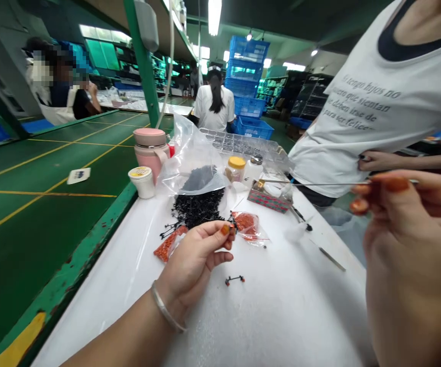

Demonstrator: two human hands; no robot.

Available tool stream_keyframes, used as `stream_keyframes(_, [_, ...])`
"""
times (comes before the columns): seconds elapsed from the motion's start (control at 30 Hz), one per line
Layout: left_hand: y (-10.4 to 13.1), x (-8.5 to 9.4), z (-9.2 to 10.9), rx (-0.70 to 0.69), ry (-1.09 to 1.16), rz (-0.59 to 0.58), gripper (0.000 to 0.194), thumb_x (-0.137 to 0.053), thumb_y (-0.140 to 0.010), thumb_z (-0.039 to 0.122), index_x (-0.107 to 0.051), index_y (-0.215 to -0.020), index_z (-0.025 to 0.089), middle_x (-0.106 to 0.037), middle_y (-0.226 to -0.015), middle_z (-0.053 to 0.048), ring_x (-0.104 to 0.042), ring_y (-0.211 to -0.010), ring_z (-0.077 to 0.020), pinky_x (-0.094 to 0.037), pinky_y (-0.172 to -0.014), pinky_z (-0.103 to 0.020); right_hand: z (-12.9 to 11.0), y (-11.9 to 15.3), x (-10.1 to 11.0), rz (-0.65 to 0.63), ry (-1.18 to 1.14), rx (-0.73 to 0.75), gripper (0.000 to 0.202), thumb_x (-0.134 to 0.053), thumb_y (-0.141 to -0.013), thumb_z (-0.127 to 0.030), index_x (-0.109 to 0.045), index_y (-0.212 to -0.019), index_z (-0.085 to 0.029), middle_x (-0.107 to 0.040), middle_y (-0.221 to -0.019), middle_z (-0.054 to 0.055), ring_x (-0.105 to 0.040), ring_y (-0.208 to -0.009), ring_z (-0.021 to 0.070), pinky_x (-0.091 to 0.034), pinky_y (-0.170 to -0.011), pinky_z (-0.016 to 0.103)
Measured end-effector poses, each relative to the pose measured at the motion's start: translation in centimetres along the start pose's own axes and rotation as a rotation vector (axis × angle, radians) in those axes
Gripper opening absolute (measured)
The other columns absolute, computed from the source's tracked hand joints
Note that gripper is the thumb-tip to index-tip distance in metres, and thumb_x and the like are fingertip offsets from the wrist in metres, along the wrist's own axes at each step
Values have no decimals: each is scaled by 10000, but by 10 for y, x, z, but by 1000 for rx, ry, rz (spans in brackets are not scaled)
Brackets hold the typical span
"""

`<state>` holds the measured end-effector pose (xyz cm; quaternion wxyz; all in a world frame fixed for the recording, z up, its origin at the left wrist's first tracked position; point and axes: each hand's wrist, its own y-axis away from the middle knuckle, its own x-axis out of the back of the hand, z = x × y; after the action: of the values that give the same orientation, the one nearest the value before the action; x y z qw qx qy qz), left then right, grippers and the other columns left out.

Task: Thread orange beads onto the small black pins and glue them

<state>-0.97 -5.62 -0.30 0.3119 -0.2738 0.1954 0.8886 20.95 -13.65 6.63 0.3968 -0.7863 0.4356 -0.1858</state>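
Note:
My left hand [195, 265], with a bangle at the wrist, is over the white table, thumb and fingers pinched together. Whatever tiny piece it holds is mostly hidden by the fingertips. My right hand [407, 229], raised close to the camera, grips a long thin metal rod [331, 184] pointing left. Just past my left hand is a heap of small black parts [197, 206] beside an open clear plastic bag [190, 148]. Two bags of small orange-red pieces, one left [167, 245] and one right [246, 224], flank the heap. One black part with red ends [235, 280] lies nearer me.
Behind the heap stand a pink flask [152, 153], a white tub [141, 182], a yellow-lidded jar [236, 168] and a patterned box [271, 196]. A thin metal tool [332, 259] lies at right. A person in a white shirt [373, 102] stands close by; a green conveyor [52, 178] runs left.

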Motion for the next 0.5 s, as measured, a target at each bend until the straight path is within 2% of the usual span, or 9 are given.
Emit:
stream_keyframes(0.07, [0, 2, 3, -3, 90, 29, 57, -632, -839, 137, -683, -857, 122, -589, -860, -33, -545, -701, -69, -528, -588, -158, 15, -23, 8, -5, 148, 40, 93, -725, -769, -292, -718, -785, -201, -626, -656, 2, -563, -520, 122, -440, -483, 279])
stream_keyframes(0.2, [-1, 7, 10, -103, 319, 16, 68, -631, -837, 117, -681, -845, 162, -612, -859, -7, -589, -680, -75, -554, -576, -171, 49, -54, 15, -282, 584, -37, 223, -617, -836, -385, -715, -805, -186, -680, -672, 31, -622, -545, 139, -457, -536, 270])
stream_keyframes(0.37, [0, 11, 20, -268, 417, -53, 60, -690, -795, 122, -661, -821, 168, -602, -817, 19, -600, -685, -76, -550, -566, -149, 88, -66, 5, -423, 725, -85, 228, -566, -830, -362, -699, -767, -188, -703, -690, 36, -671, -629, 174, -471, -617, 286])
stream_keyframes(0.5, [0, 13, 26, -314, 423, -67, 70, -698, -790, 123, -650, -818, 164, -589, -813, 25, -583, -676, -68, -542, -559, -142, 113, -66, 0, -559, 824, -166, 221, -537, -816, -337, -698, -751, -200, -704, -656, 19, -672, -611, 180, -470, -603, 290])
